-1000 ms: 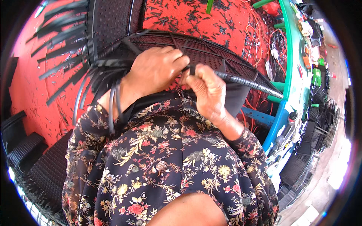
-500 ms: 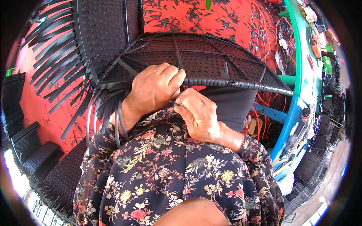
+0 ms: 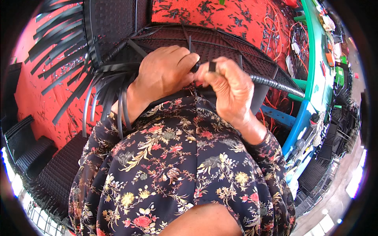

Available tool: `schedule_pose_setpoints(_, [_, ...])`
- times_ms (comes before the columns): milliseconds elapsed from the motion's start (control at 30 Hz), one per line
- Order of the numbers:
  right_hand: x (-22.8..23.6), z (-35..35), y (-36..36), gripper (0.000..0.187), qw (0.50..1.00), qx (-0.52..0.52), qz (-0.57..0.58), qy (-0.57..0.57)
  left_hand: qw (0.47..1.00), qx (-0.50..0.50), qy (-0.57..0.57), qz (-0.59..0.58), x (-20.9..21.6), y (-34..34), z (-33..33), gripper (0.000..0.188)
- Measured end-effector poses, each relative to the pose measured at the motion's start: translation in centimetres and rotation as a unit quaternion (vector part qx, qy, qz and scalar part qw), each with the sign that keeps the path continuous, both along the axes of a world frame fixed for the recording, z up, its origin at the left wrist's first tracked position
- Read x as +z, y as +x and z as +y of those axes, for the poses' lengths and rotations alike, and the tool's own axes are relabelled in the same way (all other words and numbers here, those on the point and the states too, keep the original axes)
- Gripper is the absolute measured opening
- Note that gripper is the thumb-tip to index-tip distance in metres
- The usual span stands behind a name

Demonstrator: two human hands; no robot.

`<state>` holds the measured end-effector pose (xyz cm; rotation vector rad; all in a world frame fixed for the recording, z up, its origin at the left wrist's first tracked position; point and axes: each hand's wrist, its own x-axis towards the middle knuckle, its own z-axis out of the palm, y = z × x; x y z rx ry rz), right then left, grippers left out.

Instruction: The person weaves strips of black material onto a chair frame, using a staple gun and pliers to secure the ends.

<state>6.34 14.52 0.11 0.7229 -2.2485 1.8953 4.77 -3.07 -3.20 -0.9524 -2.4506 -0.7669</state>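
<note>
A black woven wicker chair frame [image 3: 224, 50] lies in front of me, with a strip-wrapped rim [image 3: 279, 84] along its near edge. My left hand [image 3: 167, 72] is closed over this rim, its fingertips hidden beneath. Close beside it, my right hand [image 3: 234, 90] is raised at the rim, thumb and fingers pinching a flat black plastic strip [image 3: 212, 67]. Part of the strip is hidden by the fingers. Many loose strip ends [image 3: 59, 59] fan out from the upright woven panel [image 3: 112, 29] at the left, and some hang over my left forearm.
A red floor [image 3: 173, 11] is scattered with black strip scraps. Orange cords [image 3: 275, 29] lie at the right, next to a green and blue bench [image 3: 313, 67] with tools on it. Dark woven pieces [image 3: 59, 177] stand at the lower left.
My right hand has moved up and to the right, with the strip in its fingers now showing above the rim. My left hand stays on the rim, slightly higher in view.
</note>
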Motion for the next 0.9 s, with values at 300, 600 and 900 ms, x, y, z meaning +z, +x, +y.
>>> schedule_pose_setpoints(300, [0.4,0.8,-5.0,0.014,0.976,-0.037,0.129,0.172,0.998,0.022,0.009,-0.06,1.0,0.5,0.6,0.044])
schedule_pose_setpoints(600, [-0.1,0.2,-6.9,0.022,0.986,0.01,0.043,0.162,0.996,0.034,0.037,-0.076,1.0,0.9,1.1,0.037])
schedule_pose_setpoints(900, [1.1,-0.1,-5.0,0.02,0.996,0.034,-0.023,0.081,0.996,0.039,0.039,-0.072,1.8,1.0,0.9,0.033])
